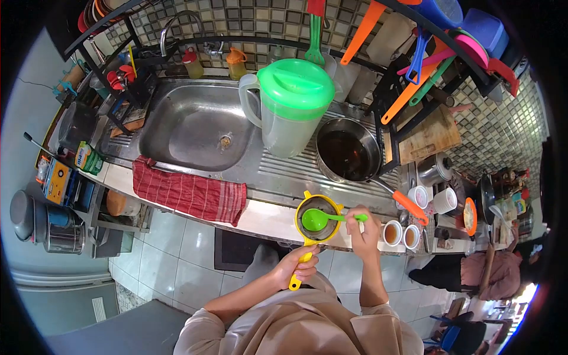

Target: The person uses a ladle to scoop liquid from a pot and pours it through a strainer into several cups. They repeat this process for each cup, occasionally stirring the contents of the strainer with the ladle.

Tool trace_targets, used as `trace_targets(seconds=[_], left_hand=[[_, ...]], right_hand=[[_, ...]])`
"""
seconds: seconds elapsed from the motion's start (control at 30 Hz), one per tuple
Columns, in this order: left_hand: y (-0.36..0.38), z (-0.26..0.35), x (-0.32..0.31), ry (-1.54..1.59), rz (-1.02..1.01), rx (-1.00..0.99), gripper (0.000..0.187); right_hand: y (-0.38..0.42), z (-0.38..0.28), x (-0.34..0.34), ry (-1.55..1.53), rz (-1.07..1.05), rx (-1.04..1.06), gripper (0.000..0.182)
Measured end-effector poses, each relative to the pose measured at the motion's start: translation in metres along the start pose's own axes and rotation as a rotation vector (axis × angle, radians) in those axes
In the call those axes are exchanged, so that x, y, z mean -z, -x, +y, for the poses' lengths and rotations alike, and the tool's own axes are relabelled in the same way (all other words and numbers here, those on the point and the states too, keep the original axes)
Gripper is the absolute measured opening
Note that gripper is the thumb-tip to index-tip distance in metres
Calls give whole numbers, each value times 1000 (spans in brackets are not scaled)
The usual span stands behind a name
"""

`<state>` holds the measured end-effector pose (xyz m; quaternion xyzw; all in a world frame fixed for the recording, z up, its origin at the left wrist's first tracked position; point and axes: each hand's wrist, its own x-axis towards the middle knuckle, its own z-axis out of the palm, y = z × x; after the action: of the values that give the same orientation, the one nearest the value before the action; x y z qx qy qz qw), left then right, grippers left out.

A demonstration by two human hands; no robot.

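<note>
My left hand [297,268] grips the yellow handle of a yellow strainer [319,219] held over the counter's front edge. My right hand [362,228] holds a green spoon [319,219] by its handle, with the bowl of the spoon resting inside the strainer. Just behind the strainer stands a clear pitcher [290,112] with a green lid. A dark pot [348,155] with an orange handle, holding brown liquid, sits to its right on the draining board. Two small cups [401,234] of brown liquid stand right of my right hand.
A steel sink [195,124] lies at the left with a red striped cloth [189,194] draped over its front edge. Bottles stand behind the sink. Coloured utensils hang from a rack [414,65] at the upper right. A wooden board [429,136] leans there. Another person crouches at the lower right [479,272].
</note>
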<state>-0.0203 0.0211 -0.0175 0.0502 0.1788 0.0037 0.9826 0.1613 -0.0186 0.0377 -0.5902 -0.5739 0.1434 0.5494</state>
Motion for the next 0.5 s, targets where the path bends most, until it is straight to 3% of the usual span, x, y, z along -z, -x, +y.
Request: trace_targets(seconds=[0.03, 0.13, 0.33, 0.5], left_hand=[[1, 0, 0, -1, 10, -3, 21], [0, 1, 0, -1, 4, 3, 21], [-1, 3, 0, -17, -3, 18, 19], [0, 3, -3, -28, 12, 20, 20]], right_hand=[[0, -1, -2, 11, 31, -132, 14], [-2, -1, -1, -11, 129, -43, 17], [-8, 1, 0, 94, 54, -192, 17], [-9, 1, -4, 98, 93, -133, 18]])
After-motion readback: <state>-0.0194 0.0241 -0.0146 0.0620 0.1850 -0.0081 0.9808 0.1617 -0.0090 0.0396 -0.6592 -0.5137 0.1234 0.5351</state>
